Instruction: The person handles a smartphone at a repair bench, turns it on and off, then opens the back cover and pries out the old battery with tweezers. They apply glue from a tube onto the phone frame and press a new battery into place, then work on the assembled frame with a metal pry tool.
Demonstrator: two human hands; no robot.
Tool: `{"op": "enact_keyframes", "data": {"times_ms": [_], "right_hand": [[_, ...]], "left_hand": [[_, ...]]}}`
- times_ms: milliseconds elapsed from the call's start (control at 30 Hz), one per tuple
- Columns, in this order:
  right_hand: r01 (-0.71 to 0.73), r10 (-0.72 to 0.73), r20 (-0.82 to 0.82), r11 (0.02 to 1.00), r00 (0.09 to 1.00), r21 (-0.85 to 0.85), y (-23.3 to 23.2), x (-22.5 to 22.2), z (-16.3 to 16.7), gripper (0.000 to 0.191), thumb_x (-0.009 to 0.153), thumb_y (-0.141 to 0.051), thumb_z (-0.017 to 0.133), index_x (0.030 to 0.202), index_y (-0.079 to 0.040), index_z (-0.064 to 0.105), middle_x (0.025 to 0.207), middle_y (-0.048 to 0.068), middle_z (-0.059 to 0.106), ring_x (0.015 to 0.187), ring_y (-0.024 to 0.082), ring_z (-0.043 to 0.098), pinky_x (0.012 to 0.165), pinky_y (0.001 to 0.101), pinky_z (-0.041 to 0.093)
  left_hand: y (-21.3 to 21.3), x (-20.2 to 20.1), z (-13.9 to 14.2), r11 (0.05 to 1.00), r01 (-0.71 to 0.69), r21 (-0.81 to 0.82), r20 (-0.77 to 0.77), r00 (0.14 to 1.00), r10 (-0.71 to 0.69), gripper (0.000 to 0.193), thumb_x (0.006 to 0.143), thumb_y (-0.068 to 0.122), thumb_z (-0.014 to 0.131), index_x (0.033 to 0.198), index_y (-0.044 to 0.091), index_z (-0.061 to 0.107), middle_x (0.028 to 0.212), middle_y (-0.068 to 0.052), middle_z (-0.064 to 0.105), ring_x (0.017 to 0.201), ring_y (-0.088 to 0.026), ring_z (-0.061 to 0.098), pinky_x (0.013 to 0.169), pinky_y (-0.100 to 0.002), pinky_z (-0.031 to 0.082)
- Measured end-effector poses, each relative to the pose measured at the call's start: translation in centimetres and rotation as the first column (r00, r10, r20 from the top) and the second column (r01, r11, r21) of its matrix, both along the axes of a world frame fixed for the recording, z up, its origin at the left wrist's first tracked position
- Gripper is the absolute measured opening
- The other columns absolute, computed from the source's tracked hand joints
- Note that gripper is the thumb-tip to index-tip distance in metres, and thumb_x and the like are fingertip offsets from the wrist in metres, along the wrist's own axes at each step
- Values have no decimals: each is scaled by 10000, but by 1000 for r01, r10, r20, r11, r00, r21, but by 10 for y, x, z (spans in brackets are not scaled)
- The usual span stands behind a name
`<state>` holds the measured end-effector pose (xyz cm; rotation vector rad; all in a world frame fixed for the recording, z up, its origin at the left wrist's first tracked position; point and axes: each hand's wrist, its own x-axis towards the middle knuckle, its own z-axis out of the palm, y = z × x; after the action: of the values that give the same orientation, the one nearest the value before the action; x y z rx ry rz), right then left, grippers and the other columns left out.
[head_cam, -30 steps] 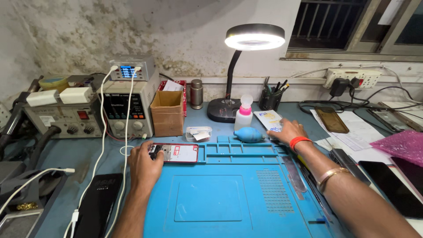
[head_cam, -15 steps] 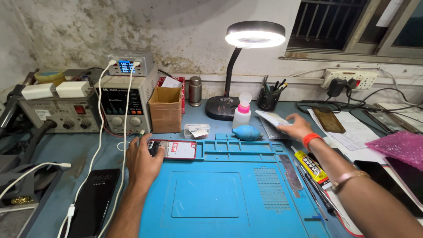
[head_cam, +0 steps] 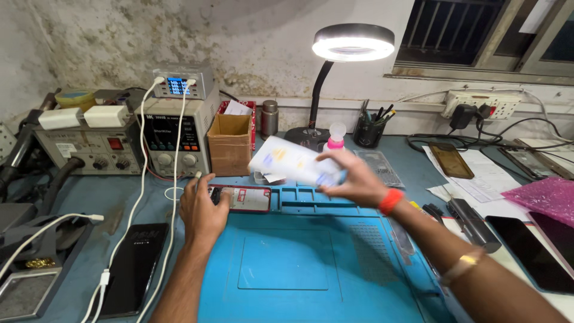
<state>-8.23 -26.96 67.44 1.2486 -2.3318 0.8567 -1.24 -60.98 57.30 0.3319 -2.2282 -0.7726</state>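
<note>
Head view: since the earlier frame, right hand (head_cam: 353, 179) has carried a white packet (head_cam: 296, 162) leftward from the pink-capped bottle (head_cam: 335, 139), fingers pinching it, long axis level. Left hand (head_cam: 202, 208), fingers flat, steadies the red-framed phone (head_cam: 246, 198) at the blue mat's (head_cam: 281, 275) far edge, below-left of the packet.

- Your left hand (head_cam: 202, 208) lies palm down, fingers together and pointing away from you, the forearm running straight back toward your body.
- Your right hand (head_cam: 353, 179) is raised above the counter, its grip closed, thumb on the near side and fingers curled over the far side.
- Your right forearm slants back to the lower right, with an orange band just behind the grip and a thin bangle farther back.
</note>
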Motion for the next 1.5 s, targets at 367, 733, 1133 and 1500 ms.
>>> {"op": "enact_keyframes", "data": {"times_ms": [367,733,1133,1500], "right_hand": [[-136,107,159,973,982,188,-72,-6,-50,518,775,-293,816,1224,-120,626,1201,184,612,1203,370,563,1044,442,463],[630,-634,-60,774,771,-68,92,-84,-64,480,841,-421,779,1203,-115,697,1197,190,700,1127,366,671,1001,453,536],[803,-906,196,423,375,420,121,-123,-85,898,728,-646,753,1451,-153,552,1441,263,543,1378,470,483,1087,579,463],[827,-824,169,558,541,72,178,-119,-78,762,773,-535,774,1403,-150,584,1298,264,626,1228,427,593,1069,477,469]], "left_hand": [[-3,0,-4,999,35,-34,-129,991,-39,400,929,365,691,1234,107,697,1274,-163,643,1206,-365,577,1045,-489,437],[42,-3,-20,985,120,-120,-56,990,-127,558,837,485,749,1279,151,686,1421,-194,518,1324,-412,463,1103,-566,313],[47,0,-12,985,133,-112,-51,989,-139,523,836,436,758,1276,162,685,1417,-177,520,1312,-407,468,1101,-562,317],[64,6,-17,985,108,-132,-65,991,-117,504,831,400,772,1269,166,690,1425,-180,504,1324,-404,451,1102,-554,309]]}}
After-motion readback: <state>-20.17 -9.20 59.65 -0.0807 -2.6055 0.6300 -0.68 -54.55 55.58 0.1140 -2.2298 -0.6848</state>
